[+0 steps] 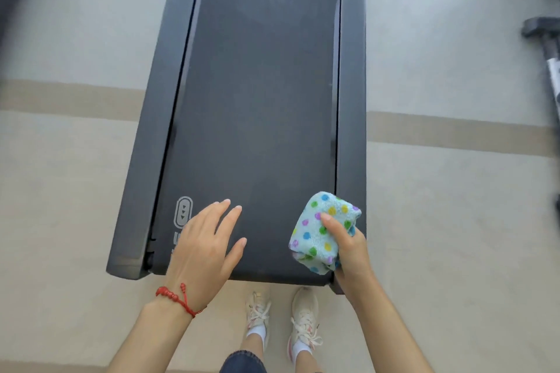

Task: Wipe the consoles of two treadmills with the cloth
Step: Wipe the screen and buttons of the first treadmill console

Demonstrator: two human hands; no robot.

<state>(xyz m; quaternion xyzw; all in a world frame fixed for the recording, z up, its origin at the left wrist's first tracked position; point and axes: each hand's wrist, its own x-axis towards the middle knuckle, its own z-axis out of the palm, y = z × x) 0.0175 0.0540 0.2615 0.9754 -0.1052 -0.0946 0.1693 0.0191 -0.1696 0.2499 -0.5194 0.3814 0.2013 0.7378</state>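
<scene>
At the treadmill's (254, 85) rear end, right hand (348, 247) clutches the bunched cloth (321, 230) ready for wiping; left hand (201, 247) hovers spread, empty

The cloth (322, 230) is fluffy, soft terry with coloured dots. The treadmill belt (257, 100) looks matt, finely textured rubber; its side rails (351, 100) are smooth, slightly sheened plastic. The floor (454, 206) is smooth and matt.
</scene>
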